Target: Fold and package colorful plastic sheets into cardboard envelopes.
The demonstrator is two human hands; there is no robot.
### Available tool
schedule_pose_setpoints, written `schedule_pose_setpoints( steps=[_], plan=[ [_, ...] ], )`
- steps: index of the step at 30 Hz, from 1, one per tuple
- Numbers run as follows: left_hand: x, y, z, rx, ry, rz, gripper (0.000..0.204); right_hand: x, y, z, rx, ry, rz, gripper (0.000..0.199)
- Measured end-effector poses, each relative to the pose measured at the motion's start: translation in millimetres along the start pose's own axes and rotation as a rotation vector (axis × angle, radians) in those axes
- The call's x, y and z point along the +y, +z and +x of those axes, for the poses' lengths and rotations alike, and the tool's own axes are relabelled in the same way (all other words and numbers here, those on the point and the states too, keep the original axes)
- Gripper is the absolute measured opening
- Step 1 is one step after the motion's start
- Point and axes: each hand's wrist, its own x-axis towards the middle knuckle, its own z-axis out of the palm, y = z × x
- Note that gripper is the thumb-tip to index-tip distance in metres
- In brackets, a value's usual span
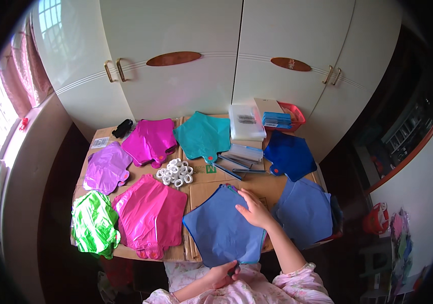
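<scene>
A stack of flat, star-shaped blue foil balloons (224, 228) lies at the table's front edge, before my body. Along the stack's lower edge, my left hand (221, 274) has its fingers curled around the bottom tip, where a small dark bit shows. My right hand (253, 210) rests with fingers stretched on the upper right edge of the same stack. Thin green and purple edges peek out under the blue sheet. Right of it lies another blue-grey foil stack (303, 212), and to its left a pink foil stack (150, 215).
White ribbon rolls (175, 173) are heaped mid-table. Green (95, 223), lilac (106, 168), magenta (149, 142), teal (204, 136) and dark blue (291, 154) foil stacks surround them. Clear plastic sleeves (247, 121), blue-edged packets (239, 159) and a red basket (297, 117) sit behind. White cabinets (176, 30) stand beyond.
</scene>
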Motion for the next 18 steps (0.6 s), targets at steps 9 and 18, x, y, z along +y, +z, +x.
schedule_pose_setpoints(
  steps=[9, 18],
  plan=[
    [-9, -17, -4, 0.219, 0.509, 1.21, 0.03, 4, 8, 38, -0.076, 0.137, 0.454, 0.067],
    [0, -13, -14, -0.041, -0.055, -0.048, 0.031, -5, 26, 73, -0.1, 0.164, 0.352, 0.05]
  ],
)
